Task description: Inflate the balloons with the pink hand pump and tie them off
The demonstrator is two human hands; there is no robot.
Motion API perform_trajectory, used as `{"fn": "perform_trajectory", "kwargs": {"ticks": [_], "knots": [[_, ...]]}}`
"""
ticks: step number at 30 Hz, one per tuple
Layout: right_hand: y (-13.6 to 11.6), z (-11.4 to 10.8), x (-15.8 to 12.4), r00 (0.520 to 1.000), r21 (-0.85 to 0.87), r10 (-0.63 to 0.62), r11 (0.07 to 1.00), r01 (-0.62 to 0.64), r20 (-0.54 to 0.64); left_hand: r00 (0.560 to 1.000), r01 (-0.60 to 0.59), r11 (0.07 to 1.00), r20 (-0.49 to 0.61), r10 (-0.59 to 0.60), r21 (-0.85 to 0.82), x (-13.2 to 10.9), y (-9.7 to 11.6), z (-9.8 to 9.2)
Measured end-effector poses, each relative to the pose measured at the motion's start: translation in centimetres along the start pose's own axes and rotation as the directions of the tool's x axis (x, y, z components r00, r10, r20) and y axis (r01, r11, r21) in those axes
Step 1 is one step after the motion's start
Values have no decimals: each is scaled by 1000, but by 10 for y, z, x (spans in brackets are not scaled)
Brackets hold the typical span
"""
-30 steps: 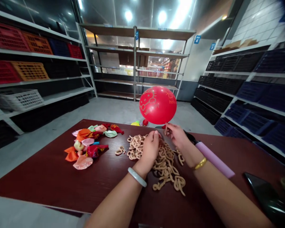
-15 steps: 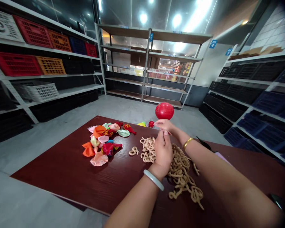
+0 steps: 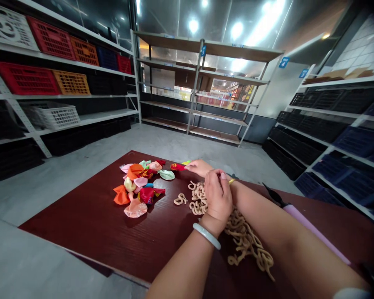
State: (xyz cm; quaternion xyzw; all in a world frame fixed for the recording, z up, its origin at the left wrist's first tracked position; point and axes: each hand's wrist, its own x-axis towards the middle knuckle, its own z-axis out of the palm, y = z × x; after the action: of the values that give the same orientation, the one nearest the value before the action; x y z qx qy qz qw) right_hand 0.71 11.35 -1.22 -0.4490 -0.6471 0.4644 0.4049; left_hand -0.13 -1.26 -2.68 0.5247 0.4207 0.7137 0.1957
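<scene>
My right hand (image 3: 200, 167), with a gold bracelet on its wrist, reaches across the table and pinches the end of a limp red balloon (image 3: 177, 167) near the far edge. My left hand (image 3: 218, 192), wearing a pale bangle, is closed above a heap of tan, twisted, cord-like pieces (image 3: 247, 241); whatever its fingers hold is hidden. To the left lies a loose pile of uninflated balloons (image 3: 136, 182) in orange, pink, green and red. One tan curled piece (image 3: 180, 199) rests apart, between the pile and the heap.
A lilac tube (image 3: 314, 232) with a black end lies on the dark red table (image 3: 90, 232), right of my right forearm. Metal shelving (image 3: 193, 110) stands across the floor. Racks with plastic crates (image 3: 25, 78) line the left, and dark crates (image 3: 311, 145) the right.
My right hand has moved left and taken hold of a limp red balloon. The inflated red balloon beyond my hands is out of sight. My left hand stays closed above the heap.
</scene>
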Motion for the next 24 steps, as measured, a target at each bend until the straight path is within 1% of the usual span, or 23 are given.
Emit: {"fn": "perform_trajectory", "kwargs": {"ticks": [2,4,5,6,7,9,11,13,15,17,19,20,22,24], "knots": [[-2,-8,5,995,-42,-4,999,8,101,998,57,998,22,-56,-41,1,-4,3],[-5,-22,5,987,-82,-23,996,37,157,984,173,974,56,-167,-147,2,-11,7],[-7,-29,3,986,-100,-42,993,59,162,967,254,941,73,-243,-224,3,-16,9],[-9,-37,-1,985,-121,-65,989,84,158,939,342,889,96,-329,-305,5,-20,12],[-12,-45,-6,984,-144,-93,983,114,150,902,428,818,126,-412,-384,6,-23,14],[-18,-59,-19,978,-197,-154,964,180,137,815,560,640,214,-538,-526,9,-27,17],[-24,-70,-35,966,-250,-218,936,247,138,749,621,457,308,-587,-637,12,-28,17],[-29,-80,-54,950,-290,-276,906,308,147,709,629,299,372,-599,-718,14,-25,16],[-31,-87,-74,912,-378,-362,830,410,194,681,629,191,415,-603,-754,16,-20,15],[-27,-93,-93,846,-504,-457,681,531,274,659,635,122,453,-600,-763,16,-15,15],[-20,-96,-108,786,-607,-521,520,601,331,633,647,72,482,-606,-759,15,-10,17],[-16,-96,-114,773,-641,-541,473,605,330,615,656,48,497,-612,-753,15,-8,18],[-9,-96,-125,763,-692,-569,418,589,305,577,680,-1,536,-617,-733,12,-7,21],[-6,-98,-136,753,-726,-580,366,582,312,547,709,-33,579,-604,-704,10,-7,22]]}}
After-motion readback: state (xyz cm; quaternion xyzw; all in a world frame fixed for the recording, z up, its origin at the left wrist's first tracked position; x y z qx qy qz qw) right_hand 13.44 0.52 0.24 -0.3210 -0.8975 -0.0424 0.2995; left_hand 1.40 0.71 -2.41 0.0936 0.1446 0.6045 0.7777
